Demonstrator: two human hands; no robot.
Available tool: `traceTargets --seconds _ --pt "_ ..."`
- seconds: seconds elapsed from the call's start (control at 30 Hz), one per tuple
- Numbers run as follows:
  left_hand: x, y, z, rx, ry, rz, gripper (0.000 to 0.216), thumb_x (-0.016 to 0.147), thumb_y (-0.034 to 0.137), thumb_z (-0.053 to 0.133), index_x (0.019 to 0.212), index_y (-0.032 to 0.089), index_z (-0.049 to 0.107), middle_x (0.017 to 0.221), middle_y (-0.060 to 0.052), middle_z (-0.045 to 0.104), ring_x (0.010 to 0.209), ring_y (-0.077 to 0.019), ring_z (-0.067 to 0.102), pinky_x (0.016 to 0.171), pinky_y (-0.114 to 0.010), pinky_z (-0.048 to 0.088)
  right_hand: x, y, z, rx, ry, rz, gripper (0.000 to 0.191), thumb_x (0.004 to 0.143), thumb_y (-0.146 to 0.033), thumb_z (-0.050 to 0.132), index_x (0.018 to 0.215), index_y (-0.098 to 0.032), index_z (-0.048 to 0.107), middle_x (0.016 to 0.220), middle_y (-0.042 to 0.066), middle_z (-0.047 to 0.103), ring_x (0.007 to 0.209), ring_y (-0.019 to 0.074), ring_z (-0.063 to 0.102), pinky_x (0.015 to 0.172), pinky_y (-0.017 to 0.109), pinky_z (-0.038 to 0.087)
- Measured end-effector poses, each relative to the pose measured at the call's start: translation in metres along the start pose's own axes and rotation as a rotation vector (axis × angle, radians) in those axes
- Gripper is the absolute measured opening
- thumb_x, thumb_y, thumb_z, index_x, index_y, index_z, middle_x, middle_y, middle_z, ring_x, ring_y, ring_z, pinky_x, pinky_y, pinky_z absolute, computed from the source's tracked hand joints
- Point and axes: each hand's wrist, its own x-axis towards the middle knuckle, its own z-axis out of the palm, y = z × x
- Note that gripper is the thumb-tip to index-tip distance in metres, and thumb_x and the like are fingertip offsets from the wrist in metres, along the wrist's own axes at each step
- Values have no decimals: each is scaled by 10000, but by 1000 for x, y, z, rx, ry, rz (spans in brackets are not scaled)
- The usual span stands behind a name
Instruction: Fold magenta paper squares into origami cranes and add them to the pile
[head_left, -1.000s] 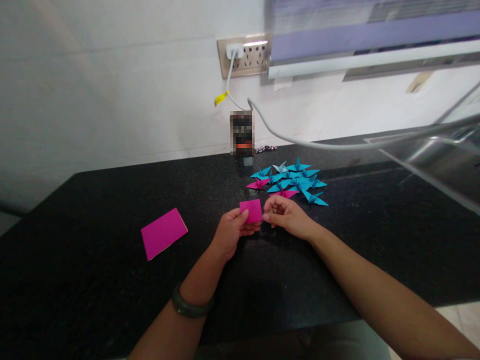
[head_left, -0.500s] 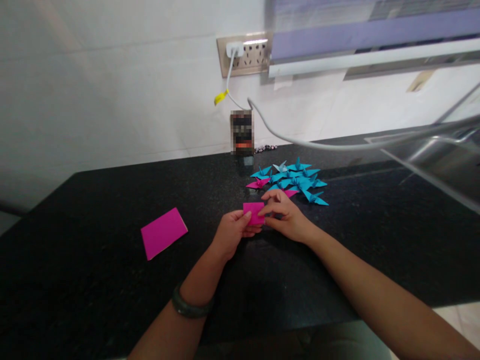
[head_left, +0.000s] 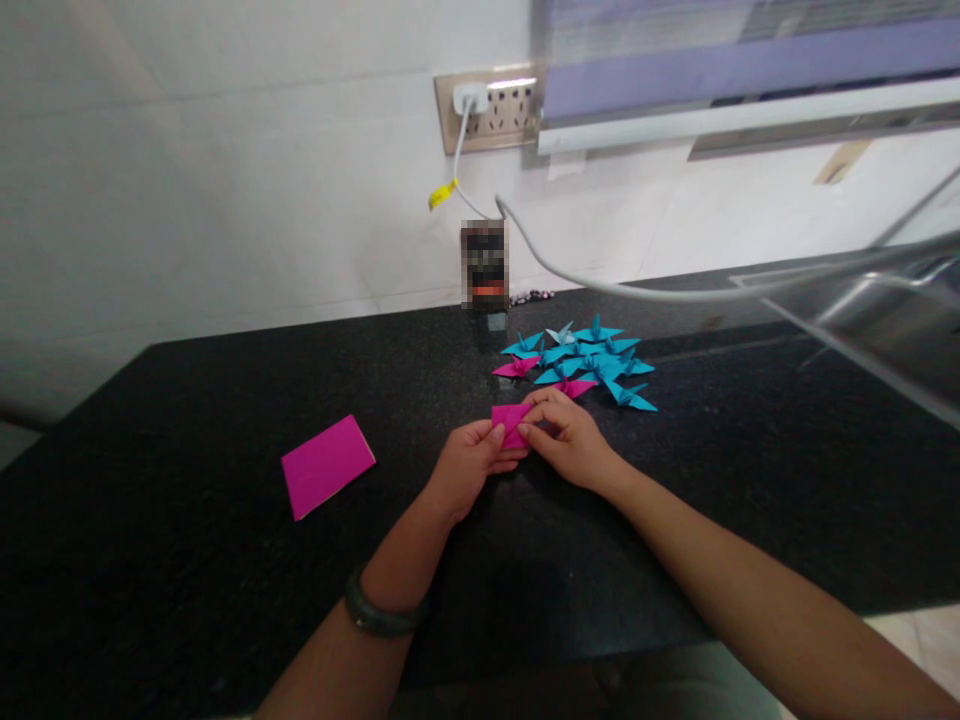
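Black stone counter: left to right
Blue and pink paper cranes: far, right of centre
Right hand: clamped on pink folded-paper square
Left hand: clamped on it
Pink paper rectangle: left
Square: between hands

Dark bangle, left forearm

dim, soft light; glare on metal sink; purple panel blurred

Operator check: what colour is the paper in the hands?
Bright pink, almost magenta; the folded paper shows best in the head view.
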Motion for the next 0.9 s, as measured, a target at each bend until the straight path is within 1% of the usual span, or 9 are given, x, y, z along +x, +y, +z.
traceTargets --seconds 0.23,0.37,0.43,0.5,0.63,0.9 --pt "0 -2 0 17 -22 7 298 735 362 602 919 129 632 821 -78 689 737 -148 646 629 -230 480 -1 0 2 27 51 33 65 725 -150 562 672 -165 596 906 63 560 820 149 555 655 268 449" --pt "-1 -2 1 59 -30 40 336 666 320 677 936 124 630 829 -72 686 747 -140 640 630 -210 469 -1 -2 2 36 53 50 50 717 -149 563 678 -164 590 911 66 575 820 152 561 633 261 450" --pt "-1 -2 2 60 -15 47 332 664 309 679 933 121 630 819 -72 687 736 -137 640 624 -209 469 -1 -3 2 38 50 60 39 712 -145 562 687 -168 580 921 64 580 833 154 561 624 255 449" --pt "-1 -1 2 55 1 46 322 671 319 669 923 121 633 808 -73 689 722 -138 641 622 -218 473 -1 -4 1 39 49 61 47 716 -140 552 685 -170 569 926 63 585 846 154 561 646 260 450" --pt "-1 0 3 54 11 45 314 664 328 673 894 118 638 787 -74 690 706 -142 643 615 -225 480 -1 -2 1 39 40 55 97 737 -128 522 656 -172 551 893 54 601 830 145 566 744 288 442" --pt "-1 0 3 60 15 54 277 676 300 660 876 111 635 771 -66 686 682 -133 639 611 -224 485 -1 -1 1 46 35 85 113 709 -121 528 608 -170 534 930 63 607 851 156 571 768 305 436"
